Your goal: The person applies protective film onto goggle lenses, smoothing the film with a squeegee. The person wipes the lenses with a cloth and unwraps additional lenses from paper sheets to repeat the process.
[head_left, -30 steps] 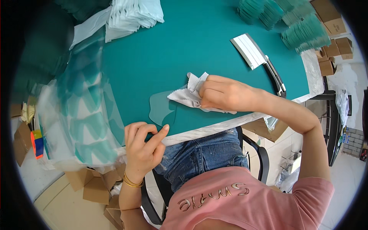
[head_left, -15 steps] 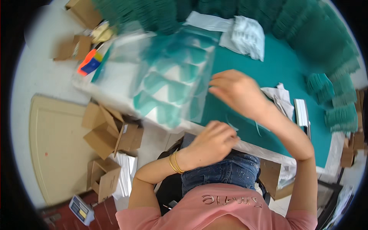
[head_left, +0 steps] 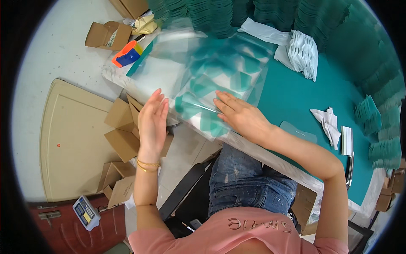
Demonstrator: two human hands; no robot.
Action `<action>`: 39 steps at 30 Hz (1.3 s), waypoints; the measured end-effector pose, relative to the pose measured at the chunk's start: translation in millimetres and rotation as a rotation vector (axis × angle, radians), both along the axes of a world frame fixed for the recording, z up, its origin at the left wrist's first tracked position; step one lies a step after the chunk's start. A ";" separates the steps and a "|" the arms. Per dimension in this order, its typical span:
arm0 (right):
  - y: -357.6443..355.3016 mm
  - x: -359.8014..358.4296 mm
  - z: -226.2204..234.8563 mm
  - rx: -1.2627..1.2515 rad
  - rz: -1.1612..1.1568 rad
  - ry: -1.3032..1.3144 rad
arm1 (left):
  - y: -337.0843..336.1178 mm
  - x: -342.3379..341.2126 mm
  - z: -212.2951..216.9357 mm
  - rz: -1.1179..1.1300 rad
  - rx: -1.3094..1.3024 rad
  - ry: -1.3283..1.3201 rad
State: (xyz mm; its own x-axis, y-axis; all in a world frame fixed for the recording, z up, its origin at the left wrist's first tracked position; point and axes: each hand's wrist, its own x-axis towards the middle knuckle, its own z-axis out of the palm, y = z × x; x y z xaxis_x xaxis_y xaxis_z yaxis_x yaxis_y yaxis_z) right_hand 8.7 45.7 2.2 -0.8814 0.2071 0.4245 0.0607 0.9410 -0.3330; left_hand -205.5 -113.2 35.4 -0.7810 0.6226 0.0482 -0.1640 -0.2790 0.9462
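My right hand (head_left: 242, 116) lies with outstretched fingers on the near right part of a pile of clear plastic sheets or bags (head_left: 196, 120) that show green and white curved shapes. Off the pile's near left edge is my left hand (head_left: 153, 122), its fingers straight and close together, holding nothing. Beyond it, more clear plastic (head_left: 163, 78) is spread on the left of the table. A small translucent green piece (head_left: 298, 132) with rounded corners rests on the green tabletop beside my right forearm.
Tall stacks of green sheets (head_left: 287, 17) line the table's far and right sides. White folded pieces (head_left: 302, 55), a crumpled cloth (head_left: 329, 127) and a white strip (head_left: 347, 140) lie at right. An orange-and-blue tape dispenser (head_left: 127, 55) sits at left. Cardboard boxes (head_left: 122, 144) stand below.
My left hand has moved left and its fingers have straightened. My right hand has come down onto the plastic pile. The whole view has shifted.
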 end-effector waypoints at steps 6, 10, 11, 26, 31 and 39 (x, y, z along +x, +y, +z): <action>-19.3 17.7 37.4 0.079 0.065 0.035 | 44.0 -27.9 -8.8 -0.548 -0.212 -0.556; -23.9 25.3 52.2 0.001 0.123 -0.010 | 63.0 -16.9 -13.5 -0.543 -0.293 -0.310; -21.3 24.7 54.7 0.086 0.136 0.004 | 65.6 -14.5 -13.3 -0.544 -0.292 -0.314; 44.1 -4.9 67.1 -0.155 -0.158 0.151 | 88.6 34.8 8.2 -0.781 -0.169 0.155; 69.6 19.3 77.5 -0.410 -0.274 0.105 | 103.8 22.2 7.5 -0.877 -0.301 0.370; 130.9 83.4 90.2 -0.403 -0.639 0.489 | 108.9 2.4 -16.3 -0.285 -0.681 0.946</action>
State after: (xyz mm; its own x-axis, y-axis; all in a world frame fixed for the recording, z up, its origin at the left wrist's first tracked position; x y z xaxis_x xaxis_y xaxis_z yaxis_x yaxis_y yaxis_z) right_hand 92.2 176.6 92.4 -0.2869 0.8103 0.5110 0.2970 0.5823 -0.7568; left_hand -203.1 -4.3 19.1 -0.4437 0.8877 0.1225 0.7014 0.2590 0.6640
